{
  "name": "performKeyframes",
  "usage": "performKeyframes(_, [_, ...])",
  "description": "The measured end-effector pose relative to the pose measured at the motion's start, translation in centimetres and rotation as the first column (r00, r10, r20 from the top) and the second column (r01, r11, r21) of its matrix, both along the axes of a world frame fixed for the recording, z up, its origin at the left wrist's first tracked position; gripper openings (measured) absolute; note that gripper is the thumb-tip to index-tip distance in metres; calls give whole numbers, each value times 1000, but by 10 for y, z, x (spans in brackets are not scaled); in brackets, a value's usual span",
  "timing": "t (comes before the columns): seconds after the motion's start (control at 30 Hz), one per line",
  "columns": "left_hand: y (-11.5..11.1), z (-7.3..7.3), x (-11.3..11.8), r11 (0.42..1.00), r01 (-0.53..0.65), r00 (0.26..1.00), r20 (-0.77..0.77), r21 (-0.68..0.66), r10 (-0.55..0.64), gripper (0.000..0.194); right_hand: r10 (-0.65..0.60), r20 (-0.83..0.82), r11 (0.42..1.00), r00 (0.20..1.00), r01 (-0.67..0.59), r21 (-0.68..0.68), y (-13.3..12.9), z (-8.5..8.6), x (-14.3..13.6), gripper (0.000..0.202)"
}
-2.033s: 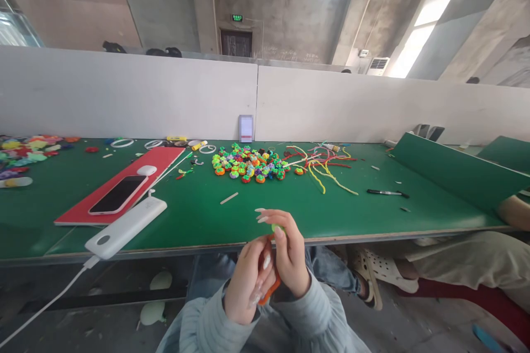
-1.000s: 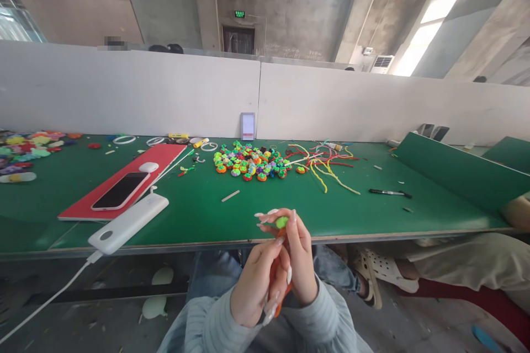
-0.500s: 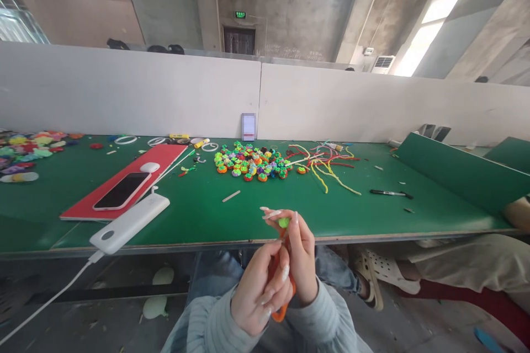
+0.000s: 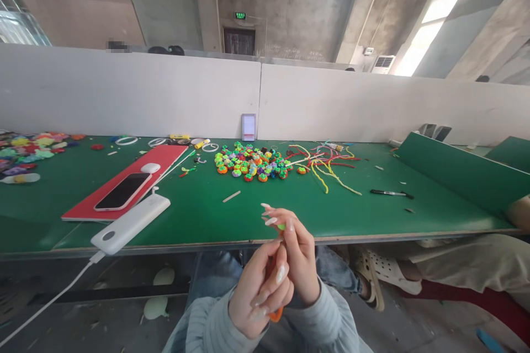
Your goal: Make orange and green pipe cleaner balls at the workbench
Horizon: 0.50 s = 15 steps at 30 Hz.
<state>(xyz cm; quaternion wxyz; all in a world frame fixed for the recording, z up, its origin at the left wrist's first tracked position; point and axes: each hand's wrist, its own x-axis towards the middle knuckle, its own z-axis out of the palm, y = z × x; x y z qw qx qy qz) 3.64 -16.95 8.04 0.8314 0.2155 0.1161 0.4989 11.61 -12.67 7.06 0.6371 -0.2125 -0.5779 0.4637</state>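
Note:
My left hand [image 4: 260, 289] is closed around an orange pipe cleaner [image 4: 276, 315], whose looped end hangs out below the fingers. My right hand [image 4: 301, 245] meets it just above, pinching a small bright green piece [image 4: 281, 226] between thumb and fingers. The orange strand runs up toward the green piece, but the fingers cover most of it, and how the two are joined is hidden. Both hands are held in front of the table's near edge, above my lap.
On the green table [image 4: 351, 215] lie a pile of small colourful pipe-cleaner pieces [image 4: 252, 162], loose pipe cleaners [image 4: 343, 185], a black marker [image 4: 389, 193] and a thin stick [image 4: 231, 196]. Left are a red folder [image 4: 86, 207], a phone [image 4: 123, 191] and a white power bank [image 4: 130, 223]. Another person's shoe [image 4: 389, 270] shows right.
The right fingers have closed further over the green piece, so less of it shows. Less of the orange loop is visible below the left hand.

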Motion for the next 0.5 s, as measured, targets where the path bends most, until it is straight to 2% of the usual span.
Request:
performKeyframes(0.17, [2, -7, -1, 993, 47, 997, 51, 104, -52, 45, 72, -96, 995, 993, -79, -68, -4, 0, -1, 29])
performKeyframes(0.27, [3, -9, 0, 991, 39, 997, 54, 128, -46, 46, 69, -175, 990, 982, -89, -108, -11, 1, -4, 37])
performKeyframes(0.37, [3, -10, 1, 990, 30, 996, 75, 137, -41, 45, 45, -153, 986, 987, -69, -155, -18, 3, -6, 45])
performKeyframes(0.5, [5, -11, 0, 985, 23, 996, 80, 169, -37, 45, 58, -78, 984, 995, -70, -164, -21, 5, -4, 41])
